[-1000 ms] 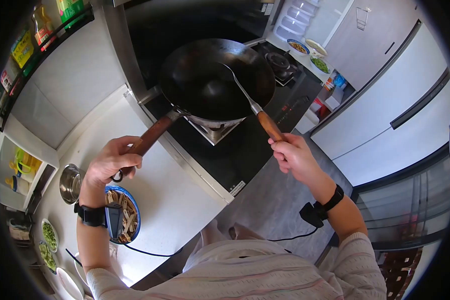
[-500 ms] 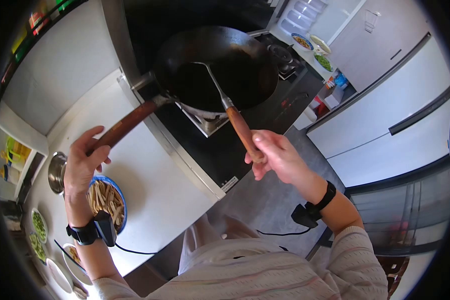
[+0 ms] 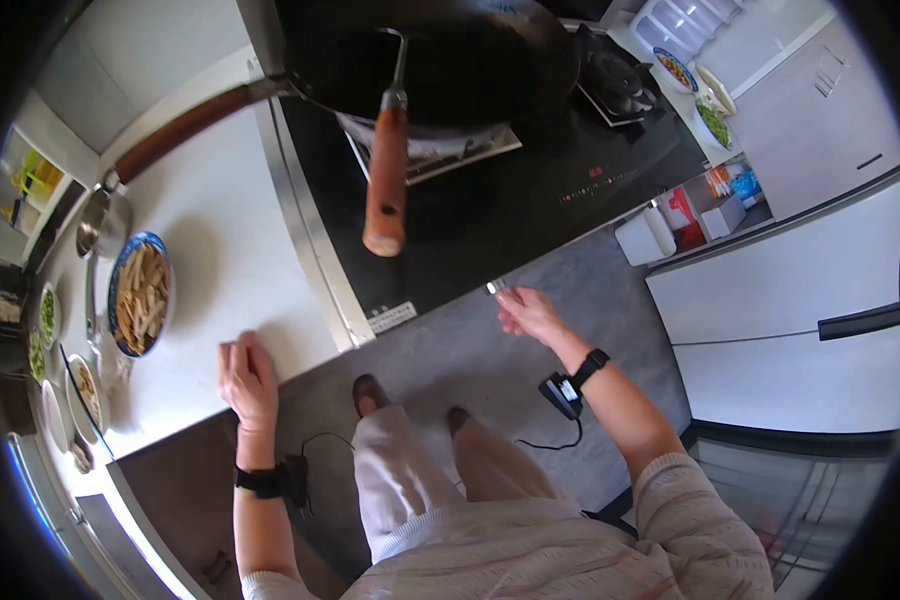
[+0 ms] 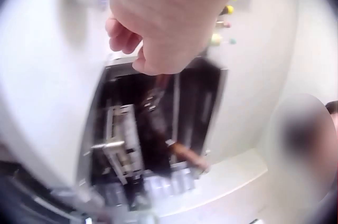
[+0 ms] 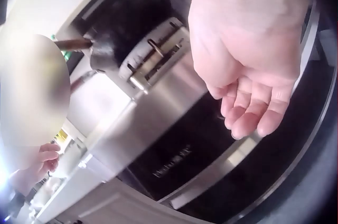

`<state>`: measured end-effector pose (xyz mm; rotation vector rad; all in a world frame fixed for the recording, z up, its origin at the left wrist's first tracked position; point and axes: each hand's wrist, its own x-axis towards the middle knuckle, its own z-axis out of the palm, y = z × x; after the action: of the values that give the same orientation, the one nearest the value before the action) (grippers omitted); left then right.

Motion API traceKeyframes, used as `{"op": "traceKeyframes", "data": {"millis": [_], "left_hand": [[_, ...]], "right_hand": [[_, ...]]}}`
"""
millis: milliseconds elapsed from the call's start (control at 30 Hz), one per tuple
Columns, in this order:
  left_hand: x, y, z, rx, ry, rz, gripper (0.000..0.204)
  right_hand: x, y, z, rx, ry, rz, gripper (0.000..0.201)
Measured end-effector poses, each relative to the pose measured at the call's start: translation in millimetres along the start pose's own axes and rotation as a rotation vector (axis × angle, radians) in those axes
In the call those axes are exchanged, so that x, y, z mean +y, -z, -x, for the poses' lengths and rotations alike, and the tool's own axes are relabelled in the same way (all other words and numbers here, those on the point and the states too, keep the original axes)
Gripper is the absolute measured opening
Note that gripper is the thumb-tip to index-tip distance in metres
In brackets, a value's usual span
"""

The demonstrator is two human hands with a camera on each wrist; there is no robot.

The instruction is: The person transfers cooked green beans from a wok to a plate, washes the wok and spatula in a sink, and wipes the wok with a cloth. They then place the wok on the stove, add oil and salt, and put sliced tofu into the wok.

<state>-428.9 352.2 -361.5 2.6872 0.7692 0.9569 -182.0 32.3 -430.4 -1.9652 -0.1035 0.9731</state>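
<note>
A black wok [image 3: 440,85] sits on the burner, its wooden handle [image 3: 185,130] reaching left over the counter. Inside it leans a spatula, its wooden grip [image 3: 387,185] sticking out toward me; neither hand touches wok or spatula. My left hand [image 3: 248,382] is over the counter's front edge with loosely bent fingers and nothing in it. Low before the stove front is my right hand [image 3: 532,312], fingertips right at a small silver piece [image 3: 495,286]. In the right wrist view its fingers [image 5: 251,110] bend softly, with nothing visible in the palm.
A blue-rimmed bowl [image 3: 169,275] of pale brown strips and a metal ladle [image 3: 116,218] occupy the left counter. Several more dishes line its far left. Right of the wok is a second burner [image 3: 615,80], with dishes beyond. A red display [image 3: 595,172] glows on the stove top.
The left hand has left the wok handle and come back to the counter edge. The right hand has let go of the spatula, which stays in the wok, and lowered to the stove front.
</note>
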Motion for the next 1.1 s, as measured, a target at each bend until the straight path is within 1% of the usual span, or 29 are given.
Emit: {"op": "traceKeyframes", "data": {"millis": [33, 67, 100, 167, 233, 267, 300, 333, 467, 533, 567, 633, 667, 733, 767, 833, 967, 1033, 1100], "left_hand": [[5, -1, 0, -0.015, 0.063, -0.022, 0.013], [9, -1, 1, -0.027, 0.132, -0.049, 0.013], [9, -4, 2, -0.028, 0.154, -0.054, 0.013], [5, -6, 3, -0.005, 0.09, -0.097, 0.014], [5, -6, 4, 0.002, 0.089, -0.103, 0.014], [6, -8, 4, 0.015, 0.085, -0.098, 0.014], [5, -9, 4, 0.051, 0.055, -0.093, 0.012], [4, -10, 4, 0.052, 0.061, -0.09, 0.012], [6, -10, 5, 0.042, 0.098, -0.081, 0.013], [3, -10, 6, 0.051, 0.059, -0.11, 0.013], [5, -9, 5, 0.071, 0.059, -0.092, 0.012], [6, -10, 6, 0.079, 0.079, -0.083, 0.011], [5, -8, 6, 0.079, 0.082, -0.079, 0.011], [4, -8, 6, 0.103, 0.07, -0.1, 0.01], [3, -8, 7, 0.092, 0.081, -0.09, 0.011], [3, -7, 7, 0.088, 0.086, -0.077, 0.012], [2, -7, 8, 0.098, 0.08, -0.06, 0.012], [1, -6, 9, 0.099, 0.067, -0.054, 0.013], [-1, -8, 9, 0.099, 0.067, -0.059, 0.013]], "right_hand": [[6, 2, -5, -0.009, 0.037, -0.016, 0.033], [12, 5, -10, -0.022, 0.024, 0.001, 0.033], [14, 6, -17, -0.041, 0.044, -0.032, 0.035], [21, 6, -28, -0.073, 0.061, -0.069, 0.037], [24, 6, -31, -0.156, 0.069, -0.174, 0.042], [26, 4, -31, -0.161, 0.066, -0.171, 0.042], [24, 0, -27, -0.188, 0.061, -0.285, 0.043], [24, -3, -26, -0.211, 0.058, -0.397, 0.044], [32, -9, -35, -0.18, 0.119, -0.444, 0.045], [38, -10, -43, -0.062, 0.219, -0.269, 0.044], [39, -12, -44, -0.064, 0.218, -0.252, 0.044], [35, -15, -42, 0.125, 0.403, 0.041, 0.04], [32, -17, -40, 0.124, 0.41, 0.049, 0.04], [29, -21, -36, 0.415, 0.537, 0.545, 0.038], [27, -22, -34, 0.416, 0.541, 0.547, 0.038], [21, -24, -29, 0.507, 0.508, 0.796, 0.038], [18, -26, -27, 0.533, 0.497, 0.859, 0.04], [22, -23, -31, 0.504, 0.508, 0.772, 0.04], [24, -21, -34, 0.491, 0.51, 0.754, 0.04]]}}
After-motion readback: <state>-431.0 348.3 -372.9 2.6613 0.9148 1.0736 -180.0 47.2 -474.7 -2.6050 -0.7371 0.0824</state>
